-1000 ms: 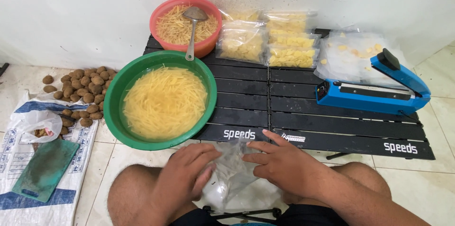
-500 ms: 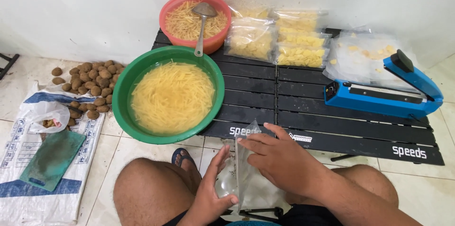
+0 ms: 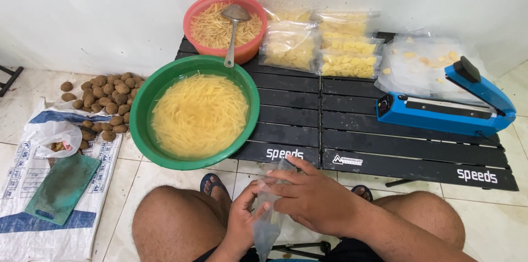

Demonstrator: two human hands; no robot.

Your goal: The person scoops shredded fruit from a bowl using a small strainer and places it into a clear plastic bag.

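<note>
1. Two basins of potato strips stand on the table: one green basin [image 3: 144, 124], one red basin [image 3: 192, 12].
2. One ladle [image 3: 234, 23].
3. One blue heat sealer [image 3: 445, 108].
4. Four filled bags [image 3: 324, 45] are visible.
5. One green cutting board [image 3: 61, 188].
6. Two hands, left hand [image 3: 242, 223] and right hand [image 3: 313, 199], share one empty clear bag [image 3: 267, 223].

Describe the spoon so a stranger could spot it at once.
Start at the low black slatted table and go to its far left corner, where a red bowl of pale strips stands. The metal spoon leans in it, the only utensil about, its handle pointing towards the green bowl.
</note>
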